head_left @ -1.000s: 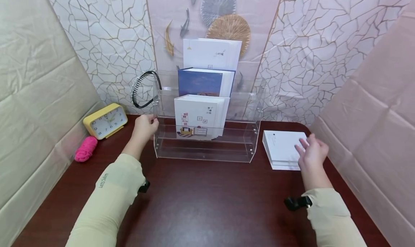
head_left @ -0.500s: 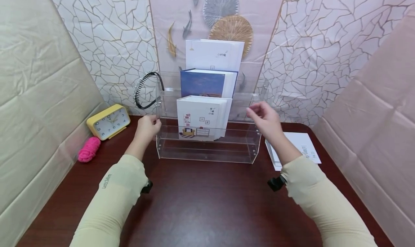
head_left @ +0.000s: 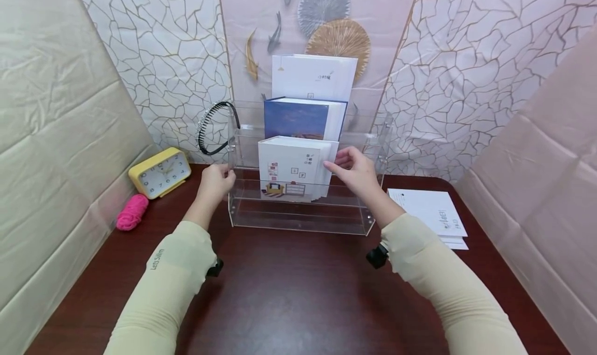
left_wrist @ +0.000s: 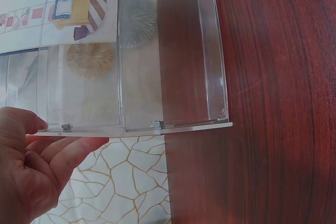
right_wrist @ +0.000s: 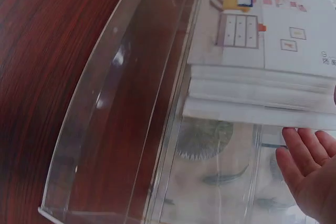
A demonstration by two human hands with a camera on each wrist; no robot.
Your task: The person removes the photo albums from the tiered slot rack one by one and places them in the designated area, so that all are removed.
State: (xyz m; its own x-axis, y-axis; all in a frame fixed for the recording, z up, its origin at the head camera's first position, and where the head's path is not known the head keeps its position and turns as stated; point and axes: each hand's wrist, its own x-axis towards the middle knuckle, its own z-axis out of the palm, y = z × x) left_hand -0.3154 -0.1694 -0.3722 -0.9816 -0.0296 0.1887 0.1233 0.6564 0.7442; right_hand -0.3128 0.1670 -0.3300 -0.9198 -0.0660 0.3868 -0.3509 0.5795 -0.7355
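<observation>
A clear acrylic rack [head_left: 298, 221] stands on the table, its tiers stepping up toward the back. My left hand [head_left: 217, 183] pinches its left side panel, with the thumb on the inner face and the fingers outside, as the left wrist view shows. In the front tier leans a thick white book [head_left: 289, 160] with a furniture drawing on its cover. My right hand [head_left: 356, 171] is at this book's right edge, thumb toward the front. In the right wrist view the right fingers [right_wrist: 302, 153] extend, fairly straight, right by the back edge.
Behind stand a blue-covered book [head_left: 296, 117] and another white book [head_left: 313, 75]. A black toothed headband [head_left: 201, 132] hangs at the rack's upper left. A yellow clock [head_left: 160, 172] and pink yarn [head_left: 132, 211] sit left; white books [head_left: 426, 210] lie right.
My right hand has moved left from above the white books on the table to the front-tier book. My left hand stays on the rack's side panel.
</observation>
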